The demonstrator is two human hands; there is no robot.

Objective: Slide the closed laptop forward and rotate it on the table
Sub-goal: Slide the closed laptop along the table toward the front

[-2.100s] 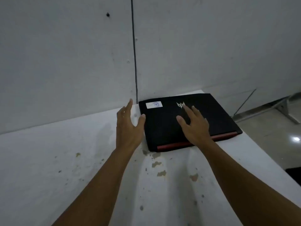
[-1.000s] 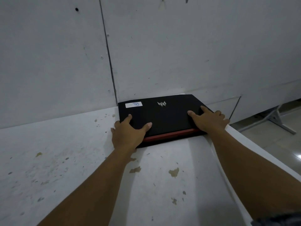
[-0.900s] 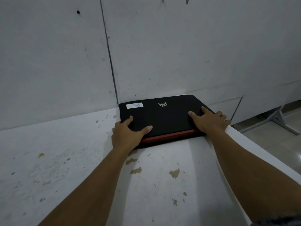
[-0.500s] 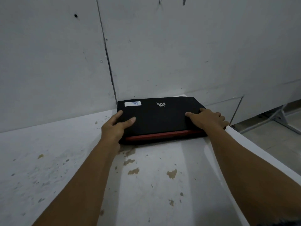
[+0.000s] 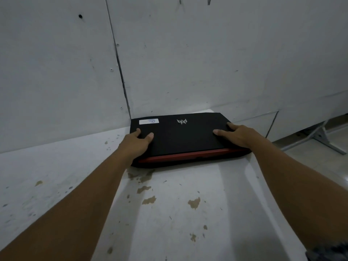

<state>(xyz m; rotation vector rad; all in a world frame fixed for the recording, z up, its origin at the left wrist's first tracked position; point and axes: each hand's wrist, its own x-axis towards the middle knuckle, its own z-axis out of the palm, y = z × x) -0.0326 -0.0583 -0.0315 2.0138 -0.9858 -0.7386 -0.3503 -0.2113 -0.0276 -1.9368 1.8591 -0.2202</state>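
The closed black laptop lies flat at the far right corner of the white table, its back edge close to the wall. A red strip runs along its near edge, and a silver logo and a white sticker sit near its far edge. My left hand grips the laptop's near-left corner, thumb on the lid. My right hand holds the right side, thumb on the lid and fingers over the right edge.
A white panelled wall with a dark vertical seam rises right behind the laptop. The table's right edge drops to a tiled floor, where a grey metal stand is fixed. Brown chipped spots mark the tabletop.
Both hands moved from resting flat on and beside the lid to holding the laptop's left and right sides. The laptop has turned a little and now lies squarer to the wall.
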